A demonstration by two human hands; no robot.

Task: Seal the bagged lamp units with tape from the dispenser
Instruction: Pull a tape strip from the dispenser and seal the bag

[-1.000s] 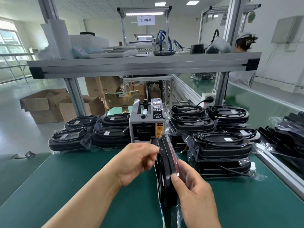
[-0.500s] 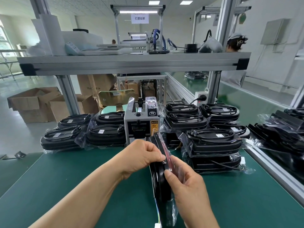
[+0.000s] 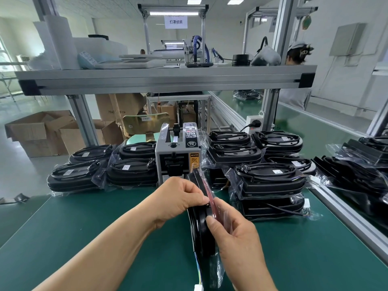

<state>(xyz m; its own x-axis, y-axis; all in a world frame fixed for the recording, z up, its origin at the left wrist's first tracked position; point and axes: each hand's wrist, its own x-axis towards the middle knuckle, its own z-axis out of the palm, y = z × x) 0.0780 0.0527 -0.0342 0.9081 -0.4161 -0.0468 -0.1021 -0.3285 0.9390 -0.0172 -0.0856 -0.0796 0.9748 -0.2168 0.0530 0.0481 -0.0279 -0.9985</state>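
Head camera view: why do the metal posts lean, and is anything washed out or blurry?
Head view: the wide-angle lens tilts the frame posts near the edges; the window at far left is washed out; the strip light gives even light, so shadows on the green table are faint; clear bags glint; the left hand, right hand and bagged lamp unit look sharp.

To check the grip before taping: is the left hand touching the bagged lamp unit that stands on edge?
Touching. In the head view the left hand curls its fingers over the upper edge of the bagged lamp unit, no gap.
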